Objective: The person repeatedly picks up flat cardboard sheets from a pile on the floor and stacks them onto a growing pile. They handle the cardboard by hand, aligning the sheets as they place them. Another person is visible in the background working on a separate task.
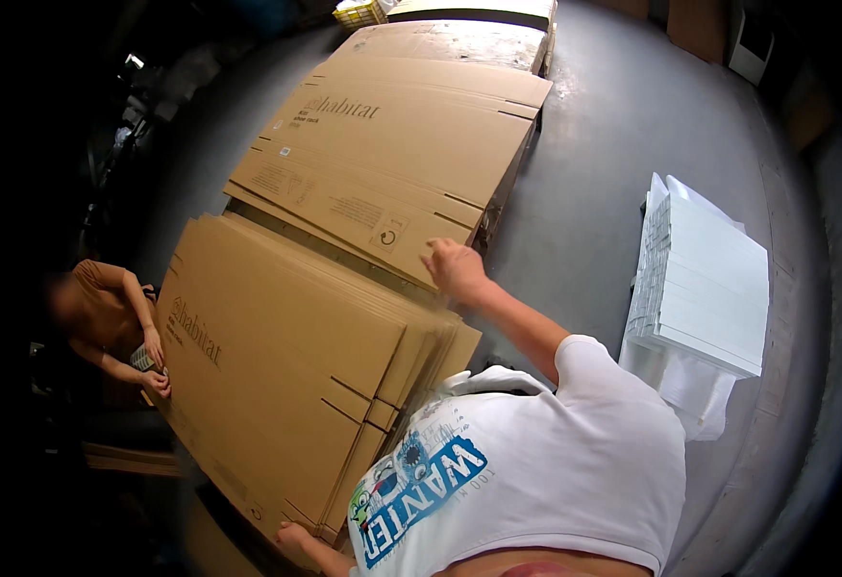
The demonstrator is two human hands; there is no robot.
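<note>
A stack of flat, brown cardboard cartons (267, 337) lies in front of me, dark print on its top sheet and slots cut along the side nearest me. At the stack's lower corner my left hand (296, 540) is closed on the edge of a flat carton; part of its fingers is hidden. My right hand (455, 271) hangs over the stack's far right corner, by the gap to a second stack of flat cartons (392, 144). Its fingers are loosely bent and apart, with nothing visible in them. The sheet edges below that hand are blurred.
Across the stack at left, a co-worker (113, 308) has both hands at the cartons' far edge. White flat panels (700, 279) are piled on the floor to the right. More cardboard (440, 40) and a yellow crate (359, 13) stand at the back.
</note>
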